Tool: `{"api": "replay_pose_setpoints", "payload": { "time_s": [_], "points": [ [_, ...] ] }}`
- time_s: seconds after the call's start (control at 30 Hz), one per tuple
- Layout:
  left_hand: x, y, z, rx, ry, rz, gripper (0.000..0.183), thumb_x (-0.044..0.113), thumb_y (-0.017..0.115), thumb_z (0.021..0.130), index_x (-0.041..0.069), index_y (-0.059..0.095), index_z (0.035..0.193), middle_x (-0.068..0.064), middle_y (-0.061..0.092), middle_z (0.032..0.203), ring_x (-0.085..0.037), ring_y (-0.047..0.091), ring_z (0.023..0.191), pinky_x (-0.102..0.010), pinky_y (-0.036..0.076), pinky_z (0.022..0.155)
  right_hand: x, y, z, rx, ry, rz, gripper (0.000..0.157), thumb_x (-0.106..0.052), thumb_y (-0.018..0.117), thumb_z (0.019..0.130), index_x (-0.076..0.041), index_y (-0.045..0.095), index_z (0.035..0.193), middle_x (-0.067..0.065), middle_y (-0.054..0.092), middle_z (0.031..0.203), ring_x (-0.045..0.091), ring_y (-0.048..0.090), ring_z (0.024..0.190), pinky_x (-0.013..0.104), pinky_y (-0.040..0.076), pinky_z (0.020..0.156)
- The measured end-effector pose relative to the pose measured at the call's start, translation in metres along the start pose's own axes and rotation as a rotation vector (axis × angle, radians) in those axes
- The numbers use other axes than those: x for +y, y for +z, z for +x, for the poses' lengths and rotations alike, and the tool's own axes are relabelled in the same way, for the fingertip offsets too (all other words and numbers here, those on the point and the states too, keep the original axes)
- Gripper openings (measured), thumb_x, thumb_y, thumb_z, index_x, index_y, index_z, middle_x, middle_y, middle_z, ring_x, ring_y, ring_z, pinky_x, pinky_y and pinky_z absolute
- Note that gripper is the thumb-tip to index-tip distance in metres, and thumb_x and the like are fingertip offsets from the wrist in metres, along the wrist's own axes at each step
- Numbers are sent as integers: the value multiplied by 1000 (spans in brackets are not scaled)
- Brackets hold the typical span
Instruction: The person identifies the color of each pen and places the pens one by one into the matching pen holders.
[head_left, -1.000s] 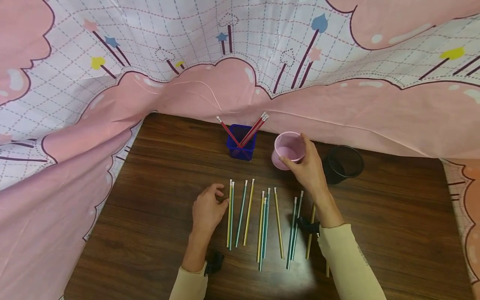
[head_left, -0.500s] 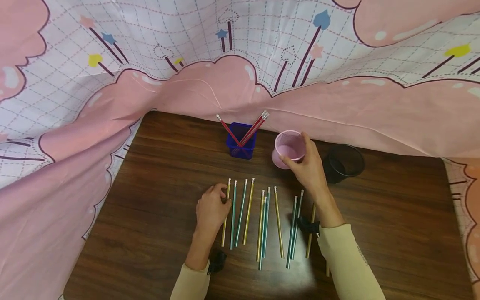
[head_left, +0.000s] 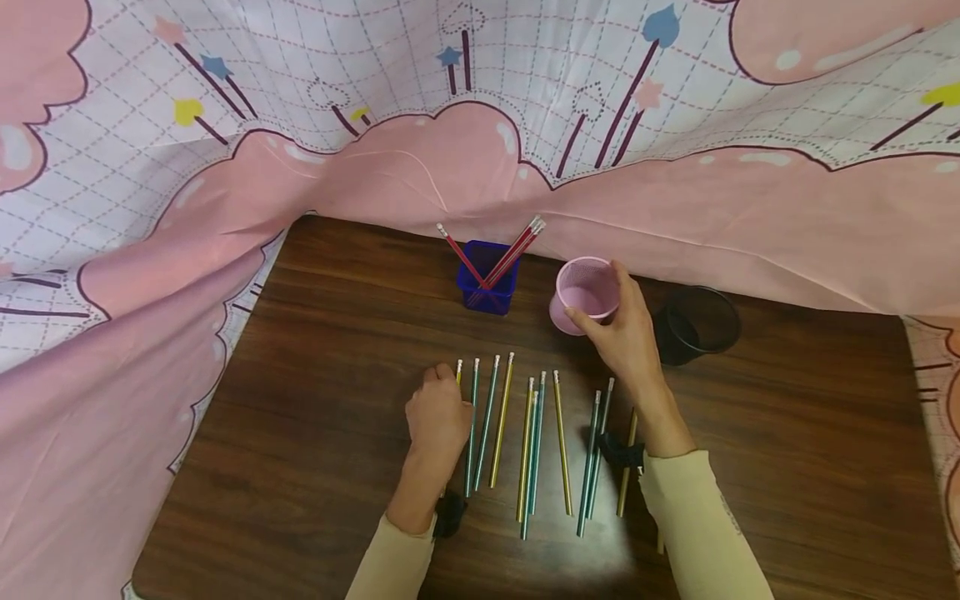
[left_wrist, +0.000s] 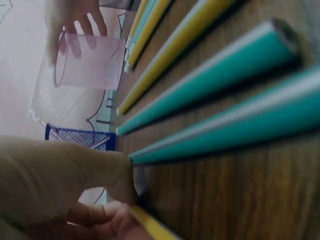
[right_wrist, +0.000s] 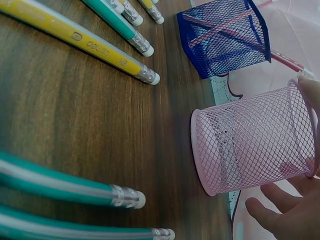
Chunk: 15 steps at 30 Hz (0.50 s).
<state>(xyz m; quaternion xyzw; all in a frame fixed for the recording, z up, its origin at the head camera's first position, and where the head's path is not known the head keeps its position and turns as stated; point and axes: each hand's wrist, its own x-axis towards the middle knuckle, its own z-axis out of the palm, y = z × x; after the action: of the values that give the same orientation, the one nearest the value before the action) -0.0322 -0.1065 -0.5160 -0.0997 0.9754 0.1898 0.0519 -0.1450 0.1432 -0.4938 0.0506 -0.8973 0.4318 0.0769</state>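
My left hand [head_left: 438, 417] pinches a yellow pencil [left_wrist: 155, 225] at the left end of the row, thumb on one side and fingers on the other. In the head view the hand covers most of that pencil; its eraser end shows past the fingers. Just right of it lies a teal pencil [head_left: 472, 433]. My right hand [head_left: 632, 342] holds a pink mesh pencil cup [right_wrist: 250, 140] by the rim, thumb at the near side and fingers at the far side. The cup stands upright on the wooden table [head_left: 315, 333], and its inside shows no pencils.
Left of the pink cup stands a blue square mesh cup [head_left: 487, 301] with several red pencils [head_left: 517, 250] leaning in it. A black mesh cup [head_left: 678, 342] is right of my right hand. Several yellow and teal pencils lie in front; a patterned cloth [head_left: 420, 167] hangs behind.
The leftmost yellow pencil has been drawn a little left, away from its teal neighbour. My left hand has moved right and closed on it. The right hand keeps its hold on the cup.
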Motion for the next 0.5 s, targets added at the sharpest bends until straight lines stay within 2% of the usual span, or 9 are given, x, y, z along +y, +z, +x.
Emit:
{"api": "replay_pose_setpoints", "payload": {
  "time_s": [0.3, 0.43, 0.5],
  "points": [
    [2, -1, 2, -7, 1, 20, 28, 4, 75, 81, 0, 50, 92, -16, 57, 85, -28, 60, 58, -38, 50, 47, 1, 1, 1, 14, -18, 11, 94, -29, 87, 77, -4, 36, 151, 20, 48, 144, 36, 49, 128, 51, 39, 107],
    [1, -3, 5, 14, 2, -19, 25, 3, 73, 80, 2, 49, 88, -13, 57, 77, -25, 58, 55, -38, 48, 45, 2, 0, 0, 22, -24, 9, 94, -28, 88, 77, -3, 37, 151, 21, 48, 143, 35, 49, 128, 50, 39, 106],
    [1, -7, 9, 30, 11, -86, 22, 1, 72, 79, 3, 52, 90, -10, 59, 73, -22, 56, 54, -37, 47, 45, 2, 0, 1, 27, -30, 7, 94, -28, 88, 77, -3, 37, 151, 21, 49, 143, 35, 50, 128, 50, 39, 106]
  ]
}}
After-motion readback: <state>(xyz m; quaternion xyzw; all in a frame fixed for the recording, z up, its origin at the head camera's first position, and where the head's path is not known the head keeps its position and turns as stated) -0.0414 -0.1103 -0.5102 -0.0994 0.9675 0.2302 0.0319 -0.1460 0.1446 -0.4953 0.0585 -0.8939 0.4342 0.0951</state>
